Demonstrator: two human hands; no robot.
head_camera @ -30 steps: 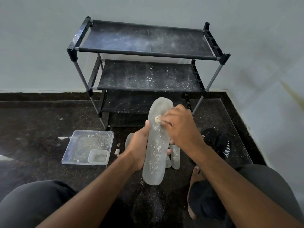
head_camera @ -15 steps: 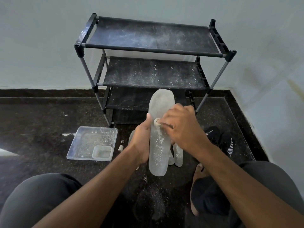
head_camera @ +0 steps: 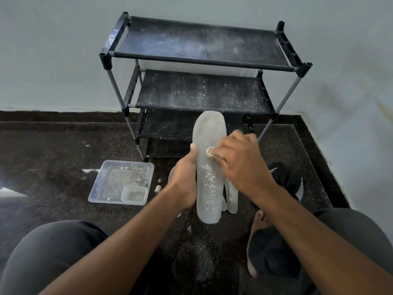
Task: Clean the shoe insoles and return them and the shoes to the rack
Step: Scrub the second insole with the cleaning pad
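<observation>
I hold a grey insole upright over the floor, speckled with white powder on its lower half. My left hand grips its left edge from behind, thumb on the front. My right hand pinches a small pale wad and presses it against the insole's middle. More grey insoles lie on the floor behind it, partly hidden. Black shoes with white stripes lie on the floor to the right. The black three-tier rack stands against the wall, its shelves dusted white.
A clear plastic tray holding a small clear tub sits on the dark floor to the left. Two tiny items lie beside it. White powder is scattered on the floor below the insole. My knees and a bare foot frame the bottom.
The view shifted slightly. My right hand with the wad stays around the insole's middle, rubbing in small strokes. The left hand's grip is unchanged.
</observation>
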